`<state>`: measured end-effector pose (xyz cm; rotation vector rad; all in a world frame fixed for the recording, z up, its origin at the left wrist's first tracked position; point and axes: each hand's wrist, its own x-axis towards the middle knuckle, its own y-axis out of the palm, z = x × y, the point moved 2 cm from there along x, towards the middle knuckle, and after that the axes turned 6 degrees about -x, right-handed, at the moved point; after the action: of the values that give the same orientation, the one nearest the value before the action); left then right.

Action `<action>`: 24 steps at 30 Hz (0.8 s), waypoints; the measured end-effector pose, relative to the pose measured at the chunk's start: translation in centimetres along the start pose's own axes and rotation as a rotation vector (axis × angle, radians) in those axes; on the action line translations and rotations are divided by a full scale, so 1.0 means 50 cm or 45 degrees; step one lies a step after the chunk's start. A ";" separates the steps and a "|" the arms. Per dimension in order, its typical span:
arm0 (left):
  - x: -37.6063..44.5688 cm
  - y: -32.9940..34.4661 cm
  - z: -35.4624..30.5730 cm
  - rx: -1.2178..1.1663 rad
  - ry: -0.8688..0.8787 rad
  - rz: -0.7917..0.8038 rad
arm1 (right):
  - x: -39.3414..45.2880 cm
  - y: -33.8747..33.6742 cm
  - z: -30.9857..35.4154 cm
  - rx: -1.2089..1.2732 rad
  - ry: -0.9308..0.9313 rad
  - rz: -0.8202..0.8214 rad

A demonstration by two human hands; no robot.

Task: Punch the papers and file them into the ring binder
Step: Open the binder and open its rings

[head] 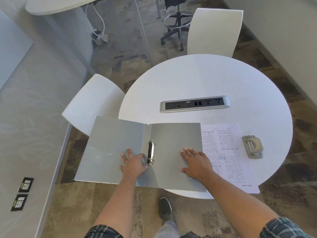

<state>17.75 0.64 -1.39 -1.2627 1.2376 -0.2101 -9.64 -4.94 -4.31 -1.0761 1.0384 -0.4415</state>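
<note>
A grey ring binder point(173, 134) lies open on the near left part of the round white table point(197, 79), its left cover overhanging the edge. The chrome ring mechanism point(150, 152) sits on the spine with its rings shut. My left hand point(133, 164) rests flat on the left cover, its fingers spread and its thumb close to the rings. My right hand point(197, 163) lies flat on the right cover. Printed papers point(223, 140) lie to the right, partly under the binder. A grey hole punch point(252, 146) stands on the papers' right edge.
A silver socket strip point(194, 103) is set into the table's middle. Two white chairs point(212, 31) stand at the far side and the left. A black office stool point(176, 24) is further back. My shoe point(165, 208) shows under the near edge.
</note>
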 end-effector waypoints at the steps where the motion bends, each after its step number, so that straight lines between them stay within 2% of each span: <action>1: 0.003 0.004 -0.003 -0.016 0.016 0.000 | 0.000 -0.001 0.003 0.002 0.005 0.006; 9: 0.012 0.034 -0.017 -0.090 0.084 -0.154 | 0.001 -0.007 0.005 0.038 0.032 0.020; 20: 0.010 0.062 -0.041 -0.189 0.168 -0.236 | -0.039 0.012 -0.014 -0.010 0.056 -0.144; 24: 0.014 0.058 -0.047 -0.193 0.173 -0.204 | -0.025 -0.019 0.022 0.105 -0.088 -0.150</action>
<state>14.82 -0.16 -3.63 -1.5013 1.2877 -0.3277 -9.16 -3.88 -2.78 -1.0749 0.8915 -0.5337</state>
